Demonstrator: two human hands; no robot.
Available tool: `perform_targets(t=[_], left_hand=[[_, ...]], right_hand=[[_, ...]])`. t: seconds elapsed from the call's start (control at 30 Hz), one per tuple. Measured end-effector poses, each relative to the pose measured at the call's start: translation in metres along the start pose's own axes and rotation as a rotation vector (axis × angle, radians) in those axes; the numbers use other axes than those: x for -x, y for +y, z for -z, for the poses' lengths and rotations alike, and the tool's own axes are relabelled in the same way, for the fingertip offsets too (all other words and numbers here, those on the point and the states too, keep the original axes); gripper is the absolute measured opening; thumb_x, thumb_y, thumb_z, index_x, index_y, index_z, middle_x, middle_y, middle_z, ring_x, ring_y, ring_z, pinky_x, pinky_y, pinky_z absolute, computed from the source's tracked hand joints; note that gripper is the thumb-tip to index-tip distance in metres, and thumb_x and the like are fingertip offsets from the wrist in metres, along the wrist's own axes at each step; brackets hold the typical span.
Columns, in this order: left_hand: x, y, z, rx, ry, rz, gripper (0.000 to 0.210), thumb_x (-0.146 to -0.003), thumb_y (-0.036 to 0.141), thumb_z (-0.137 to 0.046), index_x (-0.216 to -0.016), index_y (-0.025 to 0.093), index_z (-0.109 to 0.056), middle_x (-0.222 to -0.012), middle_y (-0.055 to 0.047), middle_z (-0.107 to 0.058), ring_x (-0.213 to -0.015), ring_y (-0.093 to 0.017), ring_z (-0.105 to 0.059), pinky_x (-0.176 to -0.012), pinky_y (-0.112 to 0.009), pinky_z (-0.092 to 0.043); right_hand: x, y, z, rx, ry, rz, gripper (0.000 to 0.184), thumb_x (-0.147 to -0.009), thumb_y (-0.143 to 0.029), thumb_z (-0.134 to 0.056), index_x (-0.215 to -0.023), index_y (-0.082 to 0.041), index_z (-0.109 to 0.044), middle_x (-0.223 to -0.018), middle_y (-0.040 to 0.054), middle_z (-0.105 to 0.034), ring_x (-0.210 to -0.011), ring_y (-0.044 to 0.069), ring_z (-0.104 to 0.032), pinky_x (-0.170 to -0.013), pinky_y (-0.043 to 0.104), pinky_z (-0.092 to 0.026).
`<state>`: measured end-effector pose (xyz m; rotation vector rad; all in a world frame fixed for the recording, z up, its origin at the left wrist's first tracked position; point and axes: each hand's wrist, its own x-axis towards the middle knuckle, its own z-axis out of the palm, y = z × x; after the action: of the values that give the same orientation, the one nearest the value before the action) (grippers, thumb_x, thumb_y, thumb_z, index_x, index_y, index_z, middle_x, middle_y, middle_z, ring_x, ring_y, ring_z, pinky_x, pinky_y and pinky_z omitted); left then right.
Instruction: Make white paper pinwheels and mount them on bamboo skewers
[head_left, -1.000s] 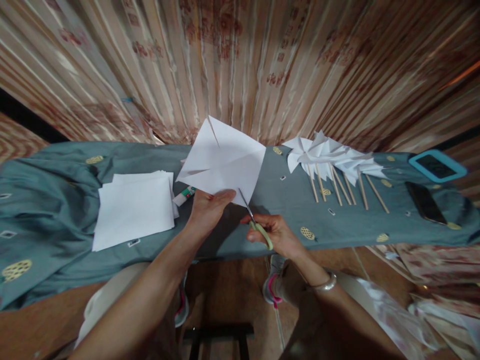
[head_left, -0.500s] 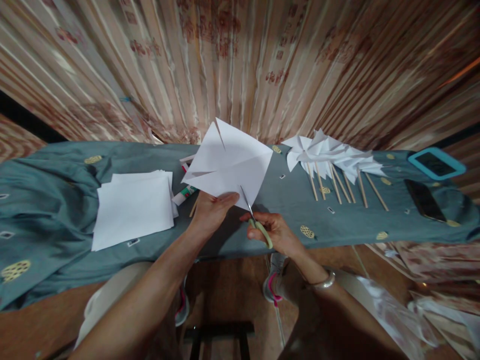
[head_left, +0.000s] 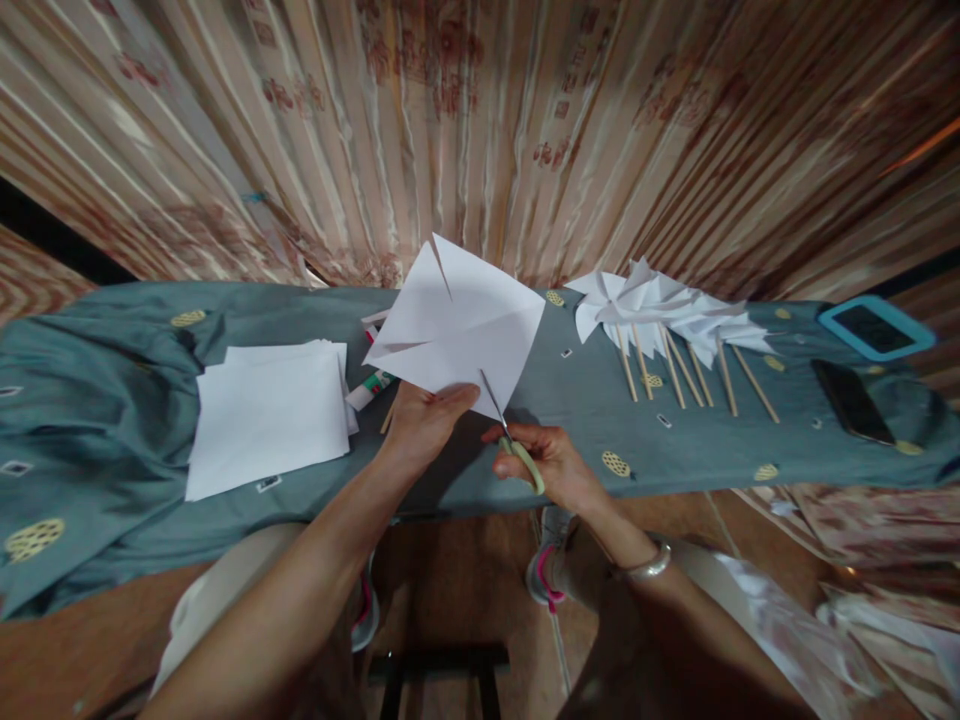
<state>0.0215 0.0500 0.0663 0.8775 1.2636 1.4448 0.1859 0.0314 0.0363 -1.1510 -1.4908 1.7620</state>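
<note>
My left hand (head_left: pixel 424 425) grips the near edge of a white paper square (head_left: pixel 472 315), thumb on top, holding it up over the table. Slits run in from its far and left corners. In my right hand (head_left: pixel 551 462) are scissors (head_left: pixel 527 466) with pale green handles, fingers wrapped round them. Their blades lie over the near corner of the paper, pointing toward its middle. Below the paper, partly hidden, a glue tube (head_left: pixel 370 389) lies by the left hand.
A stack of white paper (head_left: pixel 270 420) lies left on the teal tablecloth (head_left: pixel 435 480). Paper pinwheels (head_left: pixel 667 305) on wooden sticks (head_left: pixel 673 368) lie right, then a black phone (head_left: pixel 851 400) and a blue-framed tablet (head_left: pixel 876 327). A curtain (head_left: pixel 465 130) hangs behind the table.
Almost nothing differs. The paper, the scissors and both hands stay in nearly the same place, and the view has shifted very slightly.
</note>
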Motion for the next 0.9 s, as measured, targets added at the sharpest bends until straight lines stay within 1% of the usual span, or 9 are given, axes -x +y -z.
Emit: perform_targets(t=[0.13,0.23,0.33,0.5,0.6,0.73,0.9], left_hand=[[0.0001,-0.0027,0.0014,-0.044,-0.004,-0.001,0.017,-0.054,0.021,-0.071,-0.067,0.020,-0.061,-0.070,0.000,-0.066,-0.069,-0.018,-0.061,-0.068,-0.029,-0.048],[0.0007,-0.0062,0.0013,-0.029,-0.039,-0.025,0.023,-0.055,0.023,-0.072,-0.075,0.018,-0.063,-0.078,-0.001,-0.068,-0.074,-0.018,-0.061,-0.073,-0.031,-0.049],[0.0016,-0.0087,0.0003,-0.009,-0.058,-0.038,0.026,-0.056,0.023,-0.071,-0.080,0.017,-0.062,-0.083,-0.002,-0.067,-0.075,-0.017,-0.060,-0.076,-0.031,-0.049],[0.0025,-0.0090,-0.0005,-0.013,-0.076,-0.031,0.026,-0.057,0.023,-0.071,-0.080,0.018,-0.061,-0.079,0.000,-0.066,-0.073,-0.016,-0.060,-0.075,-0.030,-0.050],[0.0026,-0.0086,-0.0003,-0.021,-0.059,-0.024,0.027,-0.056,0.022,-0.072,-0.081,0.017,-0.062,-0.079,-0.002,-0.068,-0.074,-0.017,-0.061,-0.074,-0.031,-0.050],[0.0024,-0.0085,-0.0001,-0.021,-0.052,-0.026,0.028,-0.056,0.022,-0.072,-0.082,0.016,-0.063,-0.081,-0.002,-0.069,-0.076,-0.018,-0.063,-0.075,-0.031,-0.050],[0.0013,-0.0092,-0.0008,-0.009,-0.062,-0.030,0.028,-0.055,0.022,-0.071,-0.081,0.016,-0.062,-0.081,-0.002,-0.069,-0.076,-0.018,-0.062,-0.076,-0.031,-0.051]], right_hand=[[-0.0003,0.0015,-0.0003,-0.003,0.003,0.007,0.050,-0.058,-0.052,-0.081,-0.092,-0.017,-0.072,-0.053,-0.0078,-0.039,-0.049,0.006,-0.030,-0.045,0.020,-0.027],[-0.0005,0.0015,-0.0002,0.008,0.002,0.023,0.049,-0.058,-0.052,-0.081,-0.090,-0.016,-0.072,-0.053,-0.0080,-0.038,-0.049,0.006,-0.028,-0.044,0.020,-0.026],[-0.0002,0.0002,-0.0001,0.024,0.013,0.034,0.049,-0.059,-0.053,-0.081,-0.089,-0.015,-0.071,-0.054,-0.0077,-0.038,-0.050,0.006,-0.028,-0.045,0.021,-0.025],[-0.0003,-0.0009,-0.0005,0.004,0.021,0.010,0.052,-0.055,-0.055,-0.082,-0.086,-0.015,-0.069,-0.055,-0.0073,-0.041,-0.050,0.006,-0.028,-0.045,0.020,-0.025],[-0.0007,0.0001,-0.0007,-0.002,0.026,0.001,0.052,-0.055,-0.055,-0.082,-0.085,-0.015,-0.069,-0.054,-0.0075,-0.040,-0.050,0.006,-0.028,-0.045,0.021,-0.025],[-0.0009,0.0019,-0.0010,-0.011,0.035,-0.012,0.050,-0.055,-0.052,-0.083,-0.086,-0.015,-0.070,-0.054,-0.0073,-0.042,-0.049,0.006,-0.031,-0.044,0.020,-0.027],[-0.0017,0.0037,-0.0016,-0.034,0.043,-0.013,0.050,-0.055,-0.052,-0.083,-0.086,-0.015,-0.070,-0.053,-0.0065,-0.048,-0.048,0.006,-0.038,-0.045,0.020,-0.031]])
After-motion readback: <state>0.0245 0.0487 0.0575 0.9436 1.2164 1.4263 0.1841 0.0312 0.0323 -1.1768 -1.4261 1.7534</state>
